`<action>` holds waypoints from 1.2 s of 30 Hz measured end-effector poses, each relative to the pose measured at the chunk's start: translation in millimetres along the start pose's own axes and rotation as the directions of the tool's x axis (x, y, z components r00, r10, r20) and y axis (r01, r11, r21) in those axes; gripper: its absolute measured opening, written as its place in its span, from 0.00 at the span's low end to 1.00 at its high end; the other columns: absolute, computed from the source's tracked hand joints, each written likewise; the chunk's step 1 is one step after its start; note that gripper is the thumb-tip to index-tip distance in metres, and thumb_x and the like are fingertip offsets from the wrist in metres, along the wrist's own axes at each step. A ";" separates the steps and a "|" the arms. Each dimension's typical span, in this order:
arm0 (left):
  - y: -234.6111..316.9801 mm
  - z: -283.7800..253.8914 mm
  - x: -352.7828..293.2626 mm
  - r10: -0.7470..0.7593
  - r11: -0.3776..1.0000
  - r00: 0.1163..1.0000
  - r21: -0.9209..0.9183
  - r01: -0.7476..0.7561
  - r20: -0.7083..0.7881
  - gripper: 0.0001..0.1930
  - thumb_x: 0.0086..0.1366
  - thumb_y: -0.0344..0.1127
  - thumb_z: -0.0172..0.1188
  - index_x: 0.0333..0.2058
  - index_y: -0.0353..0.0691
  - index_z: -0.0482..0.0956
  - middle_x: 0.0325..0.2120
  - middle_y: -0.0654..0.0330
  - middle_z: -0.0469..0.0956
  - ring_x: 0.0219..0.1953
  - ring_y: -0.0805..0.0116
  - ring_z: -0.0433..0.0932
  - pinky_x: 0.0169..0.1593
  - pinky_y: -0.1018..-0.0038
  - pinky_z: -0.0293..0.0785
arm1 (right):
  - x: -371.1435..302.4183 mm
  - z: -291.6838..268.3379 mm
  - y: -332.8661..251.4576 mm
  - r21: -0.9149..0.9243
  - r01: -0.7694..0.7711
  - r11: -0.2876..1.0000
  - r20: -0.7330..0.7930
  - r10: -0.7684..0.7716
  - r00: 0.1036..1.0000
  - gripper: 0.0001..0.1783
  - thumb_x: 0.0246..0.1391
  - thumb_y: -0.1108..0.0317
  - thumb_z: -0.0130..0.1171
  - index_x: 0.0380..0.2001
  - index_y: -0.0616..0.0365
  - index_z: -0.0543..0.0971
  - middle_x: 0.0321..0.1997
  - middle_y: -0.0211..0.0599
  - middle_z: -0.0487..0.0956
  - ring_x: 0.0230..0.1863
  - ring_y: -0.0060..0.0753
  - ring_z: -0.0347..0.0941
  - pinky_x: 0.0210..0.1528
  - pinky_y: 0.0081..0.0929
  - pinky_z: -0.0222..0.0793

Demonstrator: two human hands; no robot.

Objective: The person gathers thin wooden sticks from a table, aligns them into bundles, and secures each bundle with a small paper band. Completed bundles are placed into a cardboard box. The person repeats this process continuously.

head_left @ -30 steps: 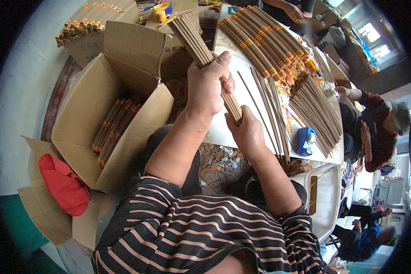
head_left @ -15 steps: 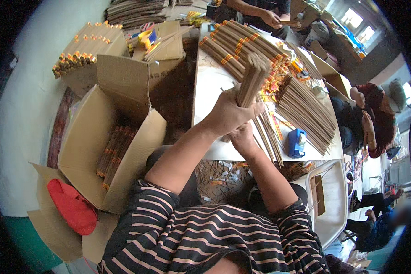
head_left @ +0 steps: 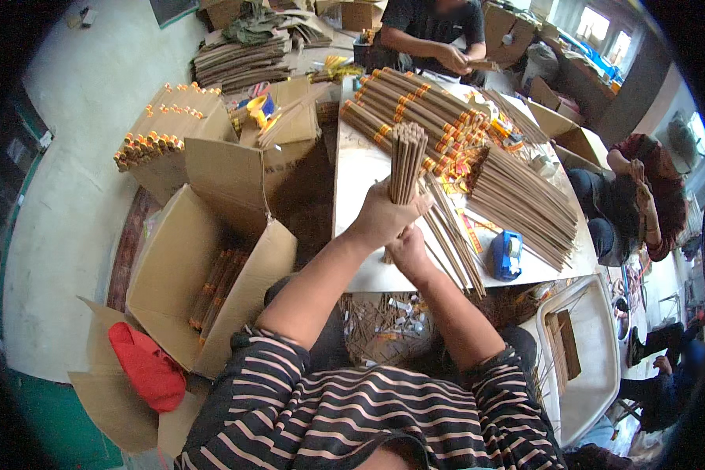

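Note:
A bundle of brown incense sticks stands nearly upright over the white table, its blunt ends facing up. My left hand is wrapped round the middle of it. Just below, my right hand is closed at the bundle's lower part; its fingers are partly hidden. On the table to the right lies a broad pile of loose incense sticks, with a few more loose sticks beside my right hand. Farther back are stacked bundles wrapped in orange and yellow bands. A blue tape dispenser sits near the front edge.
An open cardboard box with banded bundles inside stands at left, a red cloth on its flap. More bundles are stacked behind it. At right is a white plastic tub. Co-workers sit at the far side and right.
The bundle has tipped more upright and shifted slightly left, with both hands still on it. My head view has moved a little, shifting the whole scene.

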State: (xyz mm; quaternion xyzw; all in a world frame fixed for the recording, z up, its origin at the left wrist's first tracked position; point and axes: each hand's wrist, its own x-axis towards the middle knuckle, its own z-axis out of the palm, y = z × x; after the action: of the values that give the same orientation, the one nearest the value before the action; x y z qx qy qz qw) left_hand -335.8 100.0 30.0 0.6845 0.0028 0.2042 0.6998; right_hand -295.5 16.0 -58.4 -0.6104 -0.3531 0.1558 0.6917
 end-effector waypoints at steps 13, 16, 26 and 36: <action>31.6 -17.2 -6.0 0.051 0.815 0.992 -0.578 0.024 0.112 0.14 0.59 0.34 0.57 0.20 0.45 0.60 0.10 0.66 0.60 0.10 0.76 0.60 0.14 0.80 0.58 | -12.9 -2.1 -75.5 -0.169 -0.327 0.930 0.237 0.360 0.902 0.14 0.49 0.62 0.61 0.29 0.61 0.72 0.19 0.26 0.71 0.21 0.17 0.65 0.24 0.19 0.64; 40.0 -19.6 -11.3 0.033 0.756 0.998 -0.655 0.005 0.047 0.11 0.56 0.32 0.60 0.23 0.44 0.65 0.10 0.66 0.63 0.10 0.75 0.63 0.15 0.79 0.62 | -25.9 6.1 -94.4 -0.253 -0.324 0.912 0.157 0.369 0.916 0.15 0.49 0.60 0.60 0.27 0.59 0.70 0.16 0.30 0.70 0.16 0.23 0.65 0.19 0.23 0.63; 85.2 -22.7 -6.3 0.110 0.837 0.959 -0.496 -0.231 -0.262 0.15 0.58 0.39 0.60 0.18 0.46 0.65 0.10 0.70 0.61 0.11 0.77 0.62 0.17 0.80 0.60 | -33.6 5.6 -79.1 -0.540 -0.089 0.837 -0.016 0.095 0.995 0.13 0.50 0.62 0.57 0.26 0.60 0.69 0.21 0.55 0.74 0.27 0.57 0.73 0.29 0.42 0.68; 48.1 13.2 8.8 0.127 0.974 0.983 -0.171 -0.149 -0.133 0.12 0.56 0.30 0.61 0.23 0.44 0.65 0.13 0.68 0.65 0.14 0.78 0.66 0.20 0.82 0.65 | -7.0 -5.9 6.2 -0.263 -0.070 0.962 -0.125 0.038 0.991 0.14 0.49 0.60 0.60 0.26 0.60 0.69 0.23 0.50 0.74 0.27 0.49 0.72 0.31 0.34 0.68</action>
State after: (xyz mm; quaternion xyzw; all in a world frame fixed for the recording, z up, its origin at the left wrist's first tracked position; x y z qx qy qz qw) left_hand -337.5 88.9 79.4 0.6031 -0.0208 0.2931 0.7415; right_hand -295.0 8.4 -66.4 -0.7155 -0.3123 0.0890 0.6185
